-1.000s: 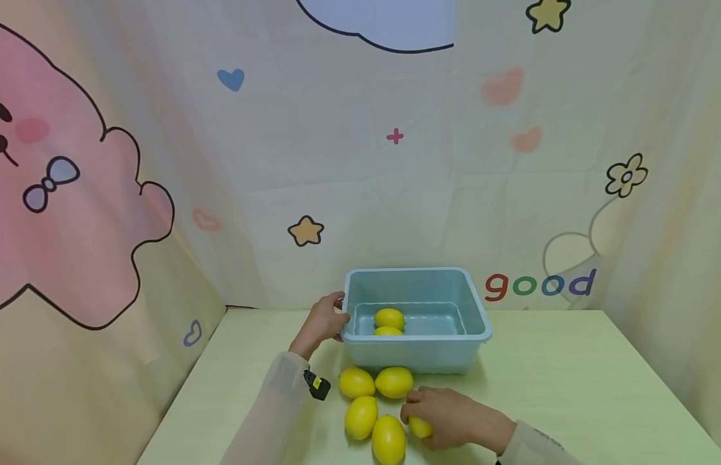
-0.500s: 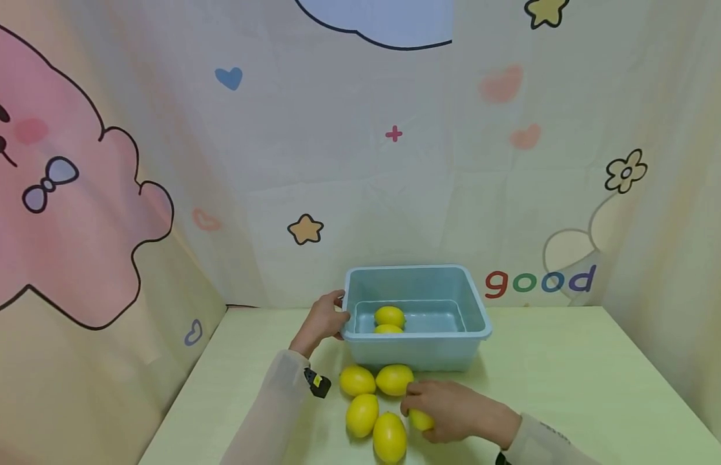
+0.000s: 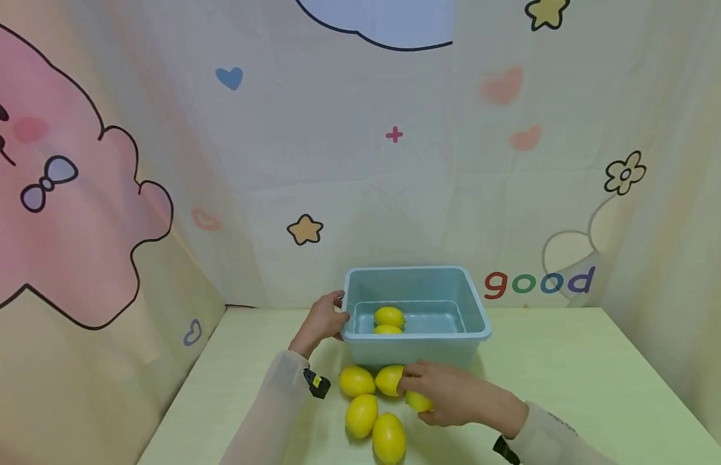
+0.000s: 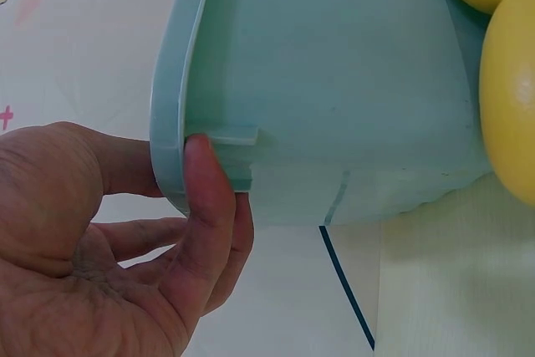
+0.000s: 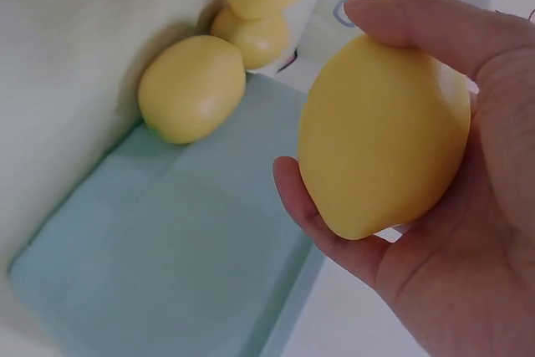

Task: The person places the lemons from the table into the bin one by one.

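Note:
A light blue plastic basin (image 3: 413, 352) stands at the back of the table, with two lemons (image 3: 389, 317) visible inside toward its left. My left hand (image 3: 322, 323) grips the basin's left rim; the left wrist view shows thumb and fingers (image 4: 209, 215) curled around that edge. In my right hand (image 3: 456, 394) is a lemon (image 5: 380, 140), held between thumb and fingers in front of the basin. The right wrist view shows it raised off the table. Several more lemons (image 3: 361, 416) lie on the table before the basin, one partly hidden behind my right fingers.
The pale green table (image 3: 570, 387) extends to both sides of the basin. A printed curtain (image 3: 360, 194) hangs close behind the basin and along both sides. Small black devices (image 3: 317, 383) are strapped at the wrists.
My right hand has lifted the lemon and moved it up the view toward the basin, now overlapping a lemon behind it. My left hand keeps its place on the rim.

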Motion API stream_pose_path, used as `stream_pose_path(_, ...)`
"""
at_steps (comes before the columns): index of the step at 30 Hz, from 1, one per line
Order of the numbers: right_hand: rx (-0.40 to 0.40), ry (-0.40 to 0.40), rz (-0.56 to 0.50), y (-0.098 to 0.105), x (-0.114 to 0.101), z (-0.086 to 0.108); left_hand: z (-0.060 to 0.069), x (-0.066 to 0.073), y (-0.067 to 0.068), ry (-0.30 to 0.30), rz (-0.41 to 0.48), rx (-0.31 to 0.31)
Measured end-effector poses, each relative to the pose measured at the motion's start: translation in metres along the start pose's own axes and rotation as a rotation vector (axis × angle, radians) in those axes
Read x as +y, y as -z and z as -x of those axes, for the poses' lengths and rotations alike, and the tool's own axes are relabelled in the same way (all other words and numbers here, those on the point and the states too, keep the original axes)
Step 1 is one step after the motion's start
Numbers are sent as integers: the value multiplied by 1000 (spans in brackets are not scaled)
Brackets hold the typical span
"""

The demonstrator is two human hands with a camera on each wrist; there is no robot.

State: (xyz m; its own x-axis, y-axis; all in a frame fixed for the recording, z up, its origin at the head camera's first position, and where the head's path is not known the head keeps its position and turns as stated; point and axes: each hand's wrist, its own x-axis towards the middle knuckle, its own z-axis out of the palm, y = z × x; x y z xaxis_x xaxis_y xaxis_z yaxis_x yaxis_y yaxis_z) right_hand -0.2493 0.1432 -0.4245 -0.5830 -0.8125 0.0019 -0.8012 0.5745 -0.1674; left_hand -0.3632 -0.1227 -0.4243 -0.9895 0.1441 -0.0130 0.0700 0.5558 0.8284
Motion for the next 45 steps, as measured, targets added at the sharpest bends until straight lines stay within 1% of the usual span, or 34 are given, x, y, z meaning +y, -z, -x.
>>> stream_pose_path(6,67,3,32,16,0,-1,-1,0,1,1,-8,7)
stream_pose_path(15,180,9,98,32,7,-3,-1,-1,0,0,-8,4)
stream_pose_path(22,226,-12,125,45,16,-6,0,0,1,4,-13,9)
stream_pose_path(28,290,23,133,51,28,-10,0,1,0,2,-24,20)
stream_pose_path(31,296,26,137,53,32,-12,-1,1,1,-4,-26,22)
stream_pose_path(38,278,-28,124,58,37,-14,-2,1,0,-2,-31,21)
stream_pose_path(45,298,-28,123,67,45,-19,-2,-1,0,-4,-24,16)
